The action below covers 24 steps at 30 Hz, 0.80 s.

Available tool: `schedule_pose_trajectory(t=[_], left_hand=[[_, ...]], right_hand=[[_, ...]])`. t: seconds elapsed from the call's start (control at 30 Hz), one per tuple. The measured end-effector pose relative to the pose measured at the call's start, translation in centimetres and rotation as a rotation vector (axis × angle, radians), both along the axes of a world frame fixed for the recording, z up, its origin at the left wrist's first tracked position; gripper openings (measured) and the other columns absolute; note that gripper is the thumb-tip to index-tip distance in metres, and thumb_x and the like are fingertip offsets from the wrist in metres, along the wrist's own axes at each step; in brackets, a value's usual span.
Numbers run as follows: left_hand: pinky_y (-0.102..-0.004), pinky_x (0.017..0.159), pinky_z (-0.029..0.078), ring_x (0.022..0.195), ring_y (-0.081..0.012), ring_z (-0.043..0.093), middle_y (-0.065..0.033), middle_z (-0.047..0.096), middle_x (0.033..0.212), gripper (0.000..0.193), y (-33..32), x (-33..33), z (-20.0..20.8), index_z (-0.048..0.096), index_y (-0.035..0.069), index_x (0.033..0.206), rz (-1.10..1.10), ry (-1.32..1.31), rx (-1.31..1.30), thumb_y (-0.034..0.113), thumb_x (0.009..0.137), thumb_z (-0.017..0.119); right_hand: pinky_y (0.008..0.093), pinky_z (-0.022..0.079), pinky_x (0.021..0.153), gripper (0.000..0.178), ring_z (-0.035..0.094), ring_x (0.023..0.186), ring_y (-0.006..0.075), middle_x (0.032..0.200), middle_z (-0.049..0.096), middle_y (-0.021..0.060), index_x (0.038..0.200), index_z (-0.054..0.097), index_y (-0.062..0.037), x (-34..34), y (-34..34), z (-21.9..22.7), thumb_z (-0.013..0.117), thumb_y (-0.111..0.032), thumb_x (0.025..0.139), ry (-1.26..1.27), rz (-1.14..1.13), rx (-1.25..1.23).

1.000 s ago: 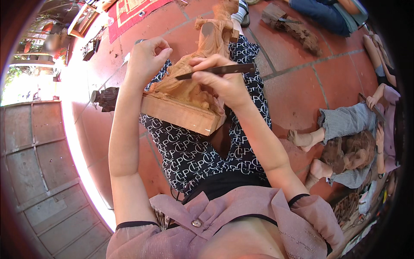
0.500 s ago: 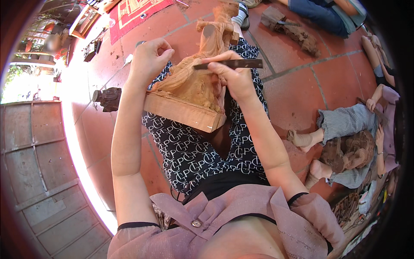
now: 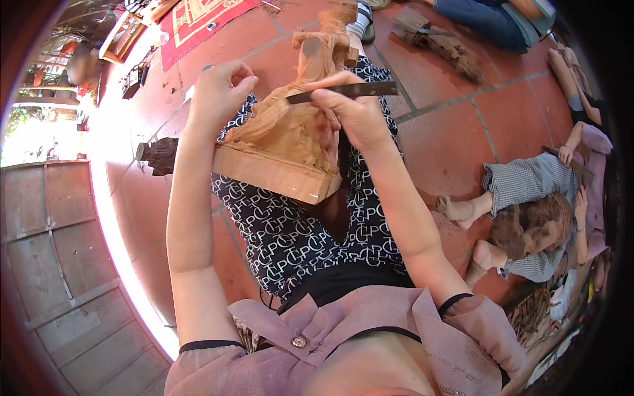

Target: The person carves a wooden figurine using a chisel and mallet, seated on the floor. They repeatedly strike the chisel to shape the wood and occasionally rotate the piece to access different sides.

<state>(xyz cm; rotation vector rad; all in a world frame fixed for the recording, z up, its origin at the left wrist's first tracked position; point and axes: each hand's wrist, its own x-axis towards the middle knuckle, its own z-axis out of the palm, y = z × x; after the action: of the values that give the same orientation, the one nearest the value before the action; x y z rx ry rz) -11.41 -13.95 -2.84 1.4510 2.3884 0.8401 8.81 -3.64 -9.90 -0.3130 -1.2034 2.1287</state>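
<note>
A pale orange-brown wooden statue [image 3: 290, 122], carved as a draped figure on a block base [image 3: 274, 175], lies tilted across my lap with its base toward me. My right hand [image 3: 353, 115] is closed around a flat dark chisel [image 3: 370, 89], whose left end meets the figure's carved folds. To the left of the statue, my left hand [image 3: 221, 92] is raised with its fingers curled toward the thumb. Whatever those fingers may hold is hidden. Beyond my left forearm is a dark carved wooden piece [image 3: 158, 156].
On the right, a seated person in striped trousers [image 3: 528, 181] has a brown carved wood piece [image 3: 538, 224] at their legs. A rough wood chunk [image 3: 439, 43] lies on the tiled floor [image 3: 456, 142] ahead. A red patterned mat [image 3: 201, 26] lies far left. Metal panels [image 3: 59, 251] stand left.
The whole scene has shifted slightly left in view. The chisel's left end has moved slightly along the carved folds, still in my right hand. My left hand keeps its curl.
</note>
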Motion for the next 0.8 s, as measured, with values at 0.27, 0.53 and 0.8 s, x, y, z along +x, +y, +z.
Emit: schedule_pose_trajectory(t=[0.27, 0.53, 0.8], left_hand=[[-0.0295, 0.063, 0.048, 0.063, -0.0163, 0.060, -0.0097, 0.067, 0.072, 0.017, 0.0, 0.2, 0.1, 0.065, 0.001, 0.085, -0.005, 0.023, -0.001, 0.016, 0.077, 0.064], [-0.0296, 0.064, 0.048, 0.065, -0.0153, 0.061, -0.0094, 0.066, 0.073, 0.019, 0.1, 0.1, -0.2, 0.065, 0.001, 0.086, -0.004, 0.013, 0.000, 0.017, 0.077, 0.064], [-0.0299, 0.064, 0.048, 0.066, -0.0157, 0.061, -0.0102, 0.066, 0.072, 0.020, -0.5, 0.0, 0.4, 0.065, 0.001, 0.086, 0.049, 0.012, -0.014, 0.018, 0.076, 0.065]], right_hand=[[0.0252, 0.052, 0.073, 0.008, 0.064, 0.080, 0.0148, 0.092, 0.067, 0.0123, 0.090, 0.060, 0.0016, -1.2, 1.1, -1.0, 0.063, 0.000, 0.082, 0.087, 0.037, -0.066], [0.0246, 0.051, 0.076, 0.008, 0.064, 0.087, 0.0152, 0.094, 0.067, 0.0143, 0.091, 0.061, 0.0022, -0.7, 2.3, -2.1, 0.063, 0.000, 0.083, 0.083, 0.055, -0.052], [0.0240, 0.046, 0.078, 0.012, 0.060, 0.083, 0.0123, 0.084, 0.065, 0.0072, 0.091, 0.064, 0.0007, -1.5, 1.2, -2.2, 0.067, -0.004, 0.080, -0.009, -0.033, 0.026]])
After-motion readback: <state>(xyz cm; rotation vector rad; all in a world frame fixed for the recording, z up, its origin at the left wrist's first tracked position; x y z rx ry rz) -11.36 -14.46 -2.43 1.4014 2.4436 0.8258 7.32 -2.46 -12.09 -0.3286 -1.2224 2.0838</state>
